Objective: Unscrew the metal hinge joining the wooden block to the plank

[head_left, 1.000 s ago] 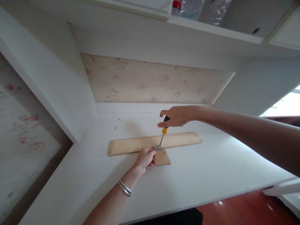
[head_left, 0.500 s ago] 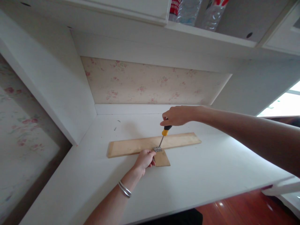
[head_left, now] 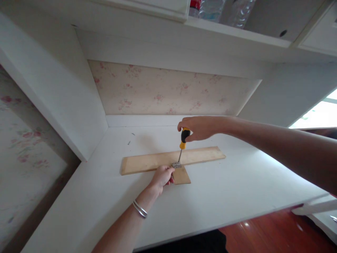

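Note:
My right hand (head_left: pixel 198 128) grips a black-and-yellow screwdriver (head_left: pixel 185 135) from above, its fingers around the top of the handle. The shaft points down, with its tip at a small metal hinge (head_left: pixel 177 164). That hinge lies across the joint between a long wooden board (head_left: pixel 147 162) and a short wooden piece (head_left: pixel 182 176), which meets the long board's near edge. My left hand (head_left: pixel 162 176) is closed on the short piece's left side, thumb beside the hinge and fingers curled below. Whether a screw sits under the tip is too small to tell.
Two small screws (head_left: pixel 129 142) lie on the white desktop (head_left: pixel 223 196) behind the long board. A cabinet shelf (head_left: pixel 237 32) with plastic bottles (head_left: pixel 212 10) overhangs the back. White side panels (head_left: pixel 52 88) stand left and right, and floral wallpaper (head_left: pixel 158 93) covers the wall behind.
My right hand has shifted its fingers on the screwdriver, so more of the handle shows, and the handle stands more upright. My left hand keeps its hold. The view has tilted slightly.

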The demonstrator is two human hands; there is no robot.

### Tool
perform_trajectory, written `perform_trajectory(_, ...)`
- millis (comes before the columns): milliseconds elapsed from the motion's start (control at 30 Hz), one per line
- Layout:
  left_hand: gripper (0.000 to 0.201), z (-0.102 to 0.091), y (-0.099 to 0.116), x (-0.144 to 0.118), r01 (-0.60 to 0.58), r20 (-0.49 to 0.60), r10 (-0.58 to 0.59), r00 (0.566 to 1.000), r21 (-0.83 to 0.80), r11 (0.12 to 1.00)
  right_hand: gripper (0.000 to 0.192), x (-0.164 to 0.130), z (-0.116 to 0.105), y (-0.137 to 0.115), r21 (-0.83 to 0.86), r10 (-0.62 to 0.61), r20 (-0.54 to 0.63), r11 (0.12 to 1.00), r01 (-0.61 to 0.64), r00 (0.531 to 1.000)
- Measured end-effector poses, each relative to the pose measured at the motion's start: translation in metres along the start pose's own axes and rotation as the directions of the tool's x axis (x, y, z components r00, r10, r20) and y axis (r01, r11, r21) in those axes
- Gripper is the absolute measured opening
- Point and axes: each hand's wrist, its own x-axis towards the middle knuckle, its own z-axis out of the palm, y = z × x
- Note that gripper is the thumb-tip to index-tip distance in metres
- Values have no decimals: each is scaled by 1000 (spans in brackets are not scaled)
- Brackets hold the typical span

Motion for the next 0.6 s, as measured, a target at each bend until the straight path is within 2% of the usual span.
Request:
perform_trajectory(67, 16, 0, -1, 1, -2, -4, 2, 1000, -2, 1000, 61, 0, 2, -2, -3, 136, -16, 991, -136, 991)
perform_trajectory(133, 16, 0, -2, 1, -5, -4, 5, 1000, -6, 1000, 68, 1, 3, -4, -46, 297, 2, 954, -297, 955)
perform_trajectory(167, 16, 0, -2, 1, -8, -2, 8, 1000, -10, 1000, 66, 2, 3, -4, -68, 334, 18, 941, -332, 942)
perform_trajectory(233, 17, 0, -2, 2, -11, 3, 11, 1000, -20, 1000, 55, 2, 2, -3, -57, 284, 69, 958, -280, 956)
perform_trajectory(300, 17, -1, -2, 2, -12, 7, 12, 1000, -19, 1000, 44, 2, -1, -2, 34, 131, 139, 990, -137, 982)
perform_trajectory(367, 17, -1, -3, 2, -12, 8, 12, 1000, -15, 1000, 51, 1, -2, -3, 85, 61, 176, 993, -77, 983)
perform_trajectory(433, 17, -1, -3, 2, -10, 8, 10, 1000, -14, 1000, 59, 1, -4, -6, -2, 176, 165, 984, -178, 971)
perform_trajectory(500, 17, -1, -3, 1, -9, 11, 9, 1000, -13, 1000, 67, 1, -4, -9, -138, 329, 108, 939, -314, 938)
perform_trajectory(533, 17, -1, -3, 1, -7, 10, 7, 1000, -11, 1000, 68, 1, -5, -10, -178, 362, 85, 922, -344, 928)
perform_trajectory(600, 17, -1, -3, 1, -8, 6, 8, 1000, -14, 1000, 57, 0, -5, -10, -161, 304, 93, 944, -287, 948)
